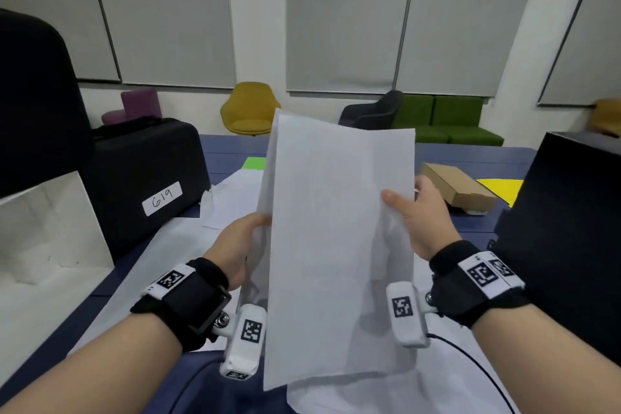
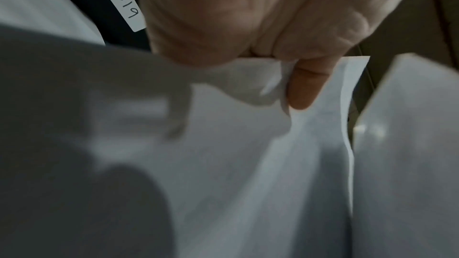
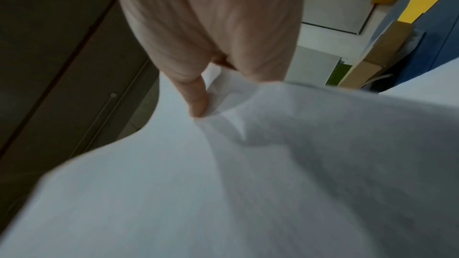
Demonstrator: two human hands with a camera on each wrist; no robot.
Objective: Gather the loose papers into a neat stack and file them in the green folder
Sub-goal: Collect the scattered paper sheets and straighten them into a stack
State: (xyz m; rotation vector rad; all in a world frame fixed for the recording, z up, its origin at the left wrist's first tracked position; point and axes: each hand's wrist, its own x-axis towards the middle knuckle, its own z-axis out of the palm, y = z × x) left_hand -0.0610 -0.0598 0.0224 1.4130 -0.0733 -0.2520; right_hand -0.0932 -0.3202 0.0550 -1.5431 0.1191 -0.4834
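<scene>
A bundle of white papers [image 1: 339, 245] stands upright above the blue table, held between both hands. My left hand [image 1: 242, 239] grips its left edge, and in the left wrist view the thumb [image 2: 305, 85] pinches the sheets [image 2: 248, 154]. My right hand [image 1: 416, 212] grips the right edge, thumb on the front; the right wrist view shows a finger [image 3: 196, 97] pressed into the paper [image 3: 223, 183]. More loose white sheets [image 1: 228, 202] lie on the table behind and beneath. A corner of the green folder [image 1: 253, 163] shows behind the bundle; the rest of it is hidden.
A black case labelled 619 [image 1: 144, 185] stands at the left, with a white box [image 1: 50, 232] in front of it. A cardboard box [image 1: 460, 188] and a yellow folder [image 1: 500, 188] lie at the right, beside a large black box [image 1: 571, 228]. A cable [image 1: 470, 356] trails near my right wrist.
</scene>
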